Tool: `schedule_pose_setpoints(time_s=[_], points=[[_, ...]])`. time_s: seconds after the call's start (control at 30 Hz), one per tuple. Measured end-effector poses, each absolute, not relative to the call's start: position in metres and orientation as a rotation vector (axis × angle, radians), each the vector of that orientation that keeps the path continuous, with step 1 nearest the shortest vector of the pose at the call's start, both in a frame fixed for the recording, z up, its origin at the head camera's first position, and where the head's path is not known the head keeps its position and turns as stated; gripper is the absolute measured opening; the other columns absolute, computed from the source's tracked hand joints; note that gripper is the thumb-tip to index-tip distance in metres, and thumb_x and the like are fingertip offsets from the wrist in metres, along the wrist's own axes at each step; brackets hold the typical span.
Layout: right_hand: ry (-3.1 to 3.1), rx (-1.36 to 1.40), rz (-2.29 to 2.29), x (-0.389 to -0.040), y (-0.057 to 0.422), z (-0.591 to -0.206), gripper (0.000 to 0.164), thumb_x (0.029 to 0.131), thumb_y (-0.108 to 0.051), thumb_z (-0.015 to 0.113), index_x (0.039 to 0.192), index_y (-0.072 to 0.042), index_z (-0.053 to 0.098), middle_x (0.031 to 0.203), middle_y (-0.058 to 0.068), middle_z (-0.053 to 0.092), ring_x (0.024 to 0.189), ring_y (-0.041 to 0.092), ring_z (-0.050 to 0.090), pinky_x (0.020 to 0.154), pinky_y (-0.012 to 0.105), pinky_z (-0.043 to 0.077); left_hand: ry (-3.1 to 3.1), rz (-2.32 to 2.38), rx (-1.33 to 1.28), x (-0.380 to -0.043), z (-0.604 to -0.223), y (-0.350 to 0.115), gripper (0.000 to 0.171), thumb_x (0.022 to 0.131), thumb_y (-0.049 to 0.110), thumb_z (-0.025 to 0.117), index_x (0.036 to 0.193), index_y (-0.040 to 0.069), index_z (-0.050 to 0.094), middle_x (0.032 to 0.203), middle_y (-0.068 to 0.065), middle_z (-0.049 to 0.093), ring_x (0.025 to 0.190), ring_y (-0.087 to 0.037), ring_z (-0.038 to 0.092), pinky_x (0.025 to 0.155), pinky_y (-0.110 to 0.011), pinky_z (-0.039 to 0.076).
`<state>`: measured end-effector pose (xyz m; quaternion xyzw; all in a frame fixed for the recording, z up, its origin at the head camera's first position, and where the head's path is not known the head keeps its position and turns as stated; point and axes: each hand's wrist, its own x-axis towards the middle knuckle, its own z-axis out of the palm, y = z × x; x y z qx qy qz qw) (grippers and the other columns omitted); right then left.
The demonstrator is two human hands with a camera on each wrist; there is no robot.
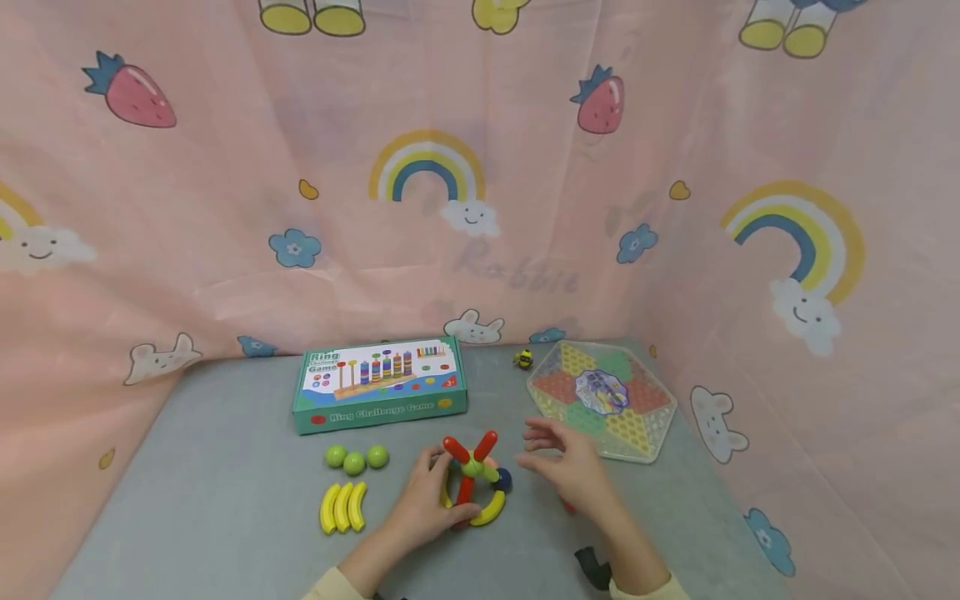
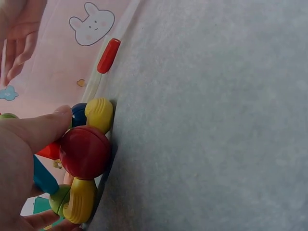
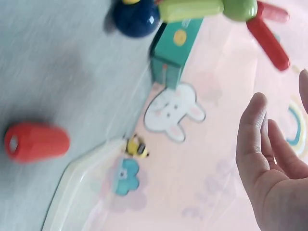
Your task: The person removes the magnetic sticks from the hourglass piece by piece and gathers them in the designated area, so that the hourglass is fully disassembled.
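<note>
A ball-and-rod toy structure stands on the table between the hands. Its base has curved yellow rods (image 1: 491,507), a dark blue ball (image 1: 504,479) and a red ball (image 2: 85,152). Red rods (image 1: 486,445) spread upward from a green ball (image 1: 471,468) on top. My left hand (image 1: 422,502) grips the base from the left, thumb at the red ball and fingers around the far side. Held off to the right of the structure, my right hand (image 1: 573,468) touches nothing, its fingers apart and gently bent. A loose red rod (image 3: 37,142) lies on the table below it.
Three green balls (image 1: 355,463) and three curved yellow rods (image 1: 342,507) lie on the left. Behind stand a green game box (image 1: 378,412) and a small bee figure (image 1: 523,359). A hexagonal game board (image 1: 645,392) lies back right, a black curved object (image 1: 592,568) near the right forearm.
</note>
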<state>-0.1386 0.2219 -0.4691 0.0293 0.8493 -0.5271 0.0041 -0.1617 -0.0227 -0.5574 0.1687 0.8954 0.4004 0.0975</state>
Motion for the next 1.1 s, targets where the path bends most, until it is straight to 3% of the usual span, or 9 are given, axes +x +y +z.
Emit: schedule_pose_setpoints(time_s=[0.23, 0.43, 0.63, 0.87, 1.1], points=[[2.543, 0.018, -1.727, -0.144, 0.197, -0.474, 0.050, 0.083, -0.027, 0.084, 0.127, -0.013, 0.066, 0.116, 0.005, 0.072, 0.103, 0.019, 0.070, 0.088, 0.039, 0.059, 2.654, 1.204, 0.485, -0.160, -0.560, -0.024, 0.084, 0.077, 0.052, 0.084, 0.144, 0.012, 0.052, 0.144, -0.012, 0.042, 0.119, -0.028, 0.050, 0.101, -0.054, 0.048], [2.526, -0.038, -1.734, -0.148, 0.186, -0.481, 0.038, 0.087, -0.020, 0.080, 0.121, -0.007, 0.068, 0.108, 0.005, 0.073, 0.100, 0.020, 0.069, 0.085, 0.038, 0.060, 2.657, 1.226, 0.495, -0.159, -0.560, -0.023, 0.083, 0.076, 0.050, 0.086, 0.143, 0.012, 0.053, 0.143, -0.011, 0.042, 0.118, -0.027, 0.050, 0.099, -0.052, 0.049], [2.586, -0.088, -1.674, -0.152, 0.178, -0.483, 0.031, 0.088, -0.017, 0.079, 0.114, -0.007, 0.065, 0.106, 0.003, 0.071, 0.103, 0.021, 0.068, 0.089, 0.037, 0.059, 2.670, 1.225, 0.495, -0.159, -0.560, -0.022, 0.082, 0.076, 0.049, 0.086, 0.142, 0.014, 0.053, 0.140, -0.010, 0.043, 0.116, -0.025, 0.051, 0.098, -0.050, 0.050], [2.628, -0.059, -1.630, -0.153, 0.172, -0.484, 0.024, 0.095, -0.011, 0.071, 0.117, -0.008, 0.062, 0.109, 0.007, 0.070, 0.098, 0.020, 0.069, 0.081, 0.031, 0.060, 2.668, 1.201, 0.494, -0.159, -0.560, -0.022, 0.084, 0.076, 0.050, 0.086, 0.144, 0.013, 0.052, 0.141, -0.011, 0.042, 0.115, -0.025, 0.051, 0.096, -0.049, 0.050], [2.597, -0.070, -1.653, -0.154, 0.171, -0.487, 0.025, 0.099, -0.009, 0.063, 0.123, -0.005, 0.055, 0.110, 0.012, 0.070, 0.099, 0.023, 0.071, 0.080, 0.033, 0.061, 2.677, 1.202, 0.508, -0.159, -0.562, -0.022, 0.084, 0.076, 0.048, 0.086, 0.144, 0.012, 0.052, 0.142, -0.014, 0.042, 0.118, -0.028, 0.050, 0.097, -0.051, 0.050]])
